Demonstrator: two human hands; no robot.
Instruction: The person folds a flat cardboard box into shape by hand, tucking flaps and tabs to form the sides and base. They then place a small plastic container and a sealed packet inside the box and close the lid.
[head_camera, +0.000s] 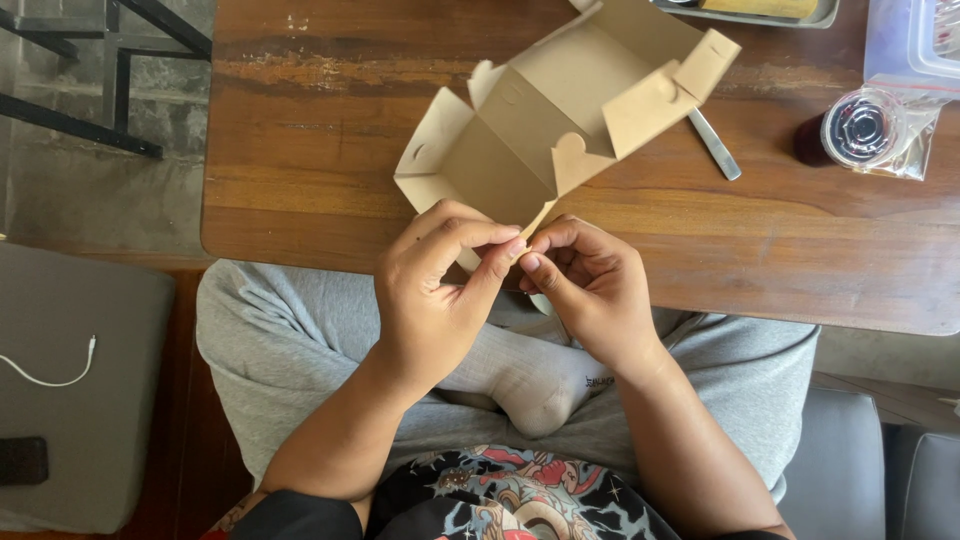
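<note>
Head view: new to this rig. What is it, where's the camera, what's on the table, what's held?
There is no machine: a seated person works with bare hands, filmed by one camera worn on the head and looking down. The left hand and right hand both pinch the near edge of an unfolded brown cardboard box, flaps open. On the wooden table lie a metal utensil handle, a bagged lidded cup and a tray edge. A white cable lies on the grey seat at the image's left.
</note>
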